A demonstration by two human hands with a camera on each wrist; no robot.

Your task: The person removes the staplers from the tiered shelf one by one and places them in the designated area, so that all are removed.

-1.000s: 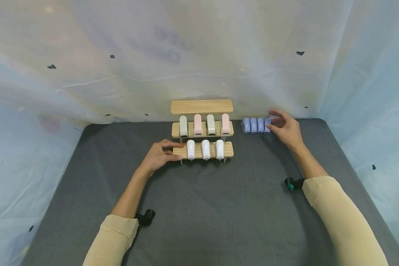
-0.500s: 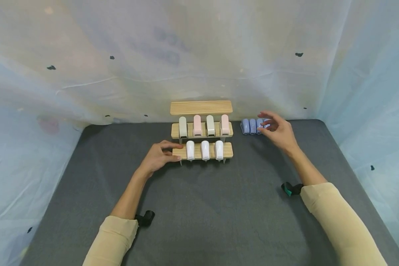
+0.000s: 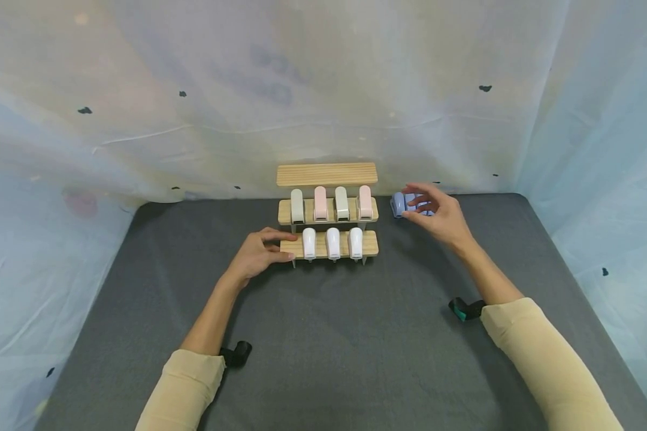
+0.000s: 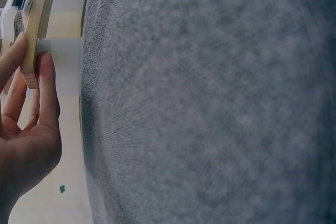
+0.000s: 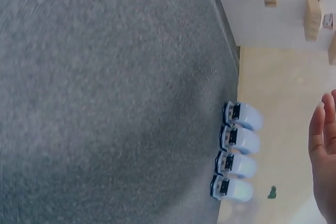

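My left hand (image 3: 250, 257) grips the left end of the lowest board of a tiered wooden display rack (image 3: 320, 245). In the left wrist view the thumb and fingers (image 4: 50, 95) pinch the board (image 4: 31, 69) from both faces. My right hand (image 3: 443, 220), fingers bent and holding nothing, hovers over a row of several blue mini staplers (image 3: 398, 205) on the table right of the rack. It partly hides them in the head view. The right wrist view shows the staplers (image 5: 241, 139) side by side, with the right hand (image 5: 326, 166) apart from them.
White mini staplers (image 3: 332, 243) stand on the lowest board; green (image 3: 297, 206) and pink ones (image 3: 320, 203) alternate on the middle board. The top board (image 3: 326, 174) is bare. A dark grey cloth (image 3: 345, 335) covers the table, with pale sheeting (image 3: 323, 78) behind.
My right hand has moved left along the blue mini staplers, from the rightmost toward the left end of the row. The left hand keeps its hold on the rack's lowest board.
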